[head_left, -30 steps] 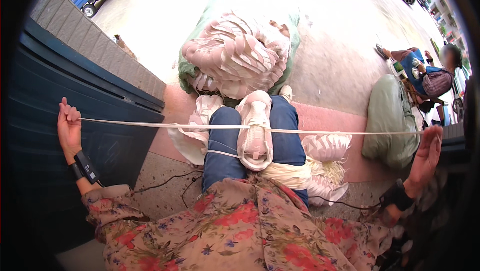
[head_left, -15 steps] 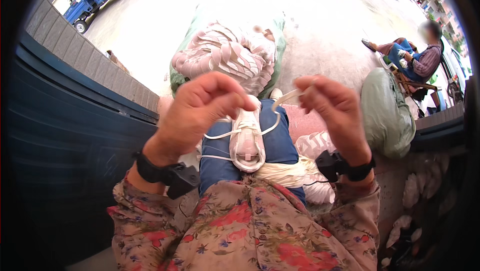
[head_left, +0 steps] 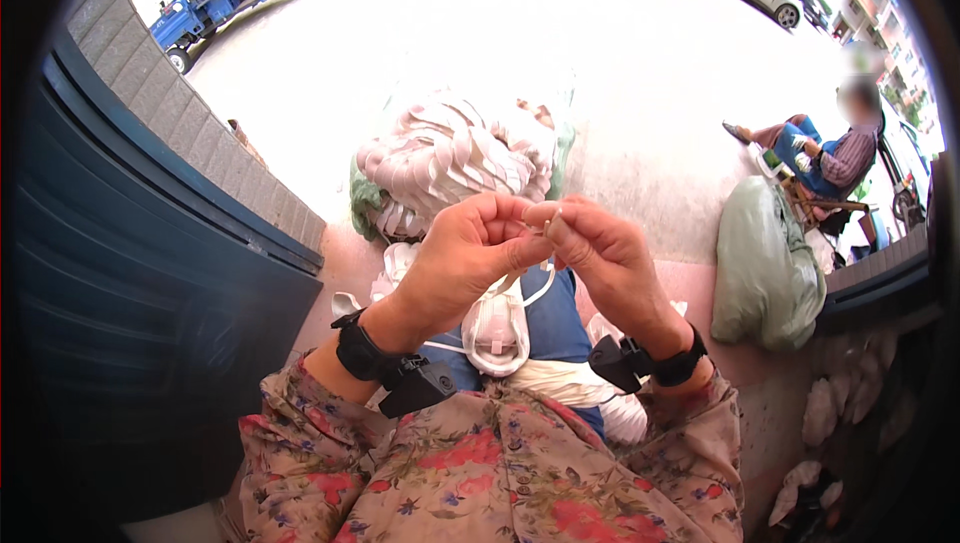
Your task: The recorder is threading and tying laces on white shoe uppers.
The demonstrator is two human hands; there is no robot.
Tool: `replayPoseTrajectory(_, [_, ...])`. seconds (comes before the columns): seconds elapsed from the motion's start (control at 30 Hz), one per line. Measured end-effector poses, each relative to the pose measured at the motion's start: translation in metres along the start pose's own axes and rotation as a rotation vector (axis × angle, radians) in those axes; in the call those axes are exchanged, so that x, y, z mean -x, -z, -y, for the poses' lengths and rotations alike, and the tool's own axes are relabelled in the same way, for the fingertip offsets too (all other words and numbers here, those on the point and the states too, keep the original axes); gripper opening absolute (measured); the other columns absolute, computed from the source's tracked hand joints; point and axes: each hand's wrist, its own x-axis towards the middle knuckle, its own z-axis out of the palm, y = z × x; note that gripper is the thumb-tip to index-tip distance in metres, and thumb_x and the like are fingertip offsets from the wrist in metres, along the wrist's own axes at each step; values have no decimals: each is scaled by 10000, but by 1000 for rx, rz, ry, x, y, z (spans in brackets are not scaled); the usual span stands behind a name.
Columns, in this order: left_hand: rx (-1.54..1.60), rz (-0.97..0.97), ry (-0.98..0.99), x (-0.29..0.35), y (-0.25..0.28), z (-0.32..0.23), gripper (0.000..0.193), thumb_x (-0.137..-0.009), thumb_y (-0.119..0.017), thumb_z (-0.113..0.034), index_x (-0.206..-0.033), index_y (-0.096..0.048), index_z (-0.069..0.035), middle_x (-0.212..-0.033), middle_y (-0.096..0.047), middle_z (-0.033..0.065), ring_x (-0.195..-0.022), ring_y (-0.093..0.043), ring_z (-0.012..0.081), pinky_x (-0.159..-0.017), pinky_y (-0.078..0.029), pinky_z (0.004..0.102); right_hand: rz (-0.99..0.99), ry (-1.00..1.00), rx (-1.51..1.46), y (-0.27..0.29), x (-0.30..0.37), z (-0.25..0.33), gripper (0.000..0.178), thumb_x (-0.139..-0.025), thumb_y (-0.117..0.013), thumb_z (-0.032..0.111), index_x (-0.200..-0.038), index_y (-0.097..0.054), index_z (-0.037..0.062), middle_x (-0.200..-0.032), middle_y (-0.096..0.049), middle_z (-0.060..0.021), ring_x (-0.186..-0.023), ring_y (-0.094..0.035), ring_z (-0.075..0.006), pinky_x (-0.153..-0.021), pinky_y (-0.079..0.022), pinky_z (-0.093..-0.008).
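Observation:
A pale pink and white sneaker upper [head_left: 494,333] rests on my lap between my thighs, its heel opening toward me and its front partly hidden behind my hands. A cream shoelace [head_left: 541,286] runs up from it on the right. My left hand [head_left: 482,248] and my right hand [head_left: 597,255] meet above the upper, thumbs and forefingers pinched together. Between the right fingertips a pale lace end shows. The left fingertips close on the same lace right beside it. A bundle of cream laces [head_left: 560,381] lies across my right thigh.
A big heap of pale pink shoe uppers [head_left: 440,158] stands in front of my knees in a green sack. More uppers lie beside my legs. A full green sack [head_left: 765,263] stands at right, near a seated person [head_left: 845,148]. A dark blue metal door [head_left: 170,273] is at left.
My hands have come together from apart, the right moving left with the lace. The view has tilted, so the heap and the upper appear lower.

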Motion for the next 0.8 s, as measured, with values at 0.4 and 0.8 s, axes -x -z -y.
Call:
replayPoseTrajectory(0.4, [-123, 76, -146, 1, 8, 5, 101, -832, -606, -103, -848, -579, -7, -800, -608, 37, -735, -586, 94, -687, -476, 213, -40, -203, -520, -2, 4, -4, 272, -884, -529, 155, -1078, -564, -33, -853, -585, -16, -735, -501, -68, -662, -420, -217])
replayPoseTrajectory(0.8, [51, -674, -340, 115, 273, -108, 130, -870, -558, -173, -904, -527, -52, -592, -399, -45, -446, -339, 21, -391, -287, 159, -797, 98, -604, 319, 172, -42, 132, -885, -499, 141, -938, -556, 34, -925, -608, -84, -893, -577, -182, -916, -428, -345])
